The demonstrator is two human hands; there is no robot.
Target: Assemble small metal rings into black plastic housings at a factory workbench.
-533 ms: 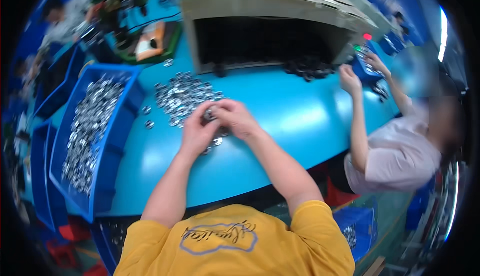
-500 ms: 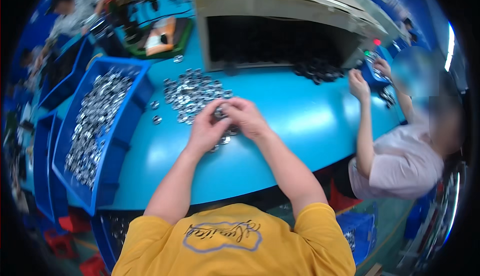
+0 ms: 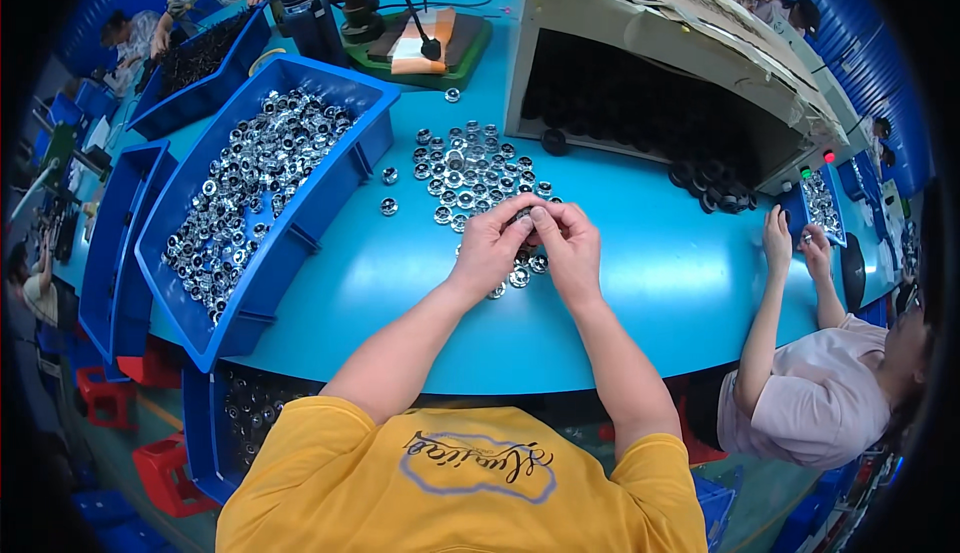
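Looks like the left hand and right hand both have their grip pinched on a small dark part above the blue tabletop, shiny metal pieces at 11 o'clock, blue bin around 9.

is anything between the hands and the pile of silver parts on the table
Nothing visible does. The left hand and right hand together hold a small part, mostly hidden by fingers; the silver parts lie just beyond. The blue bin stands off to the left.
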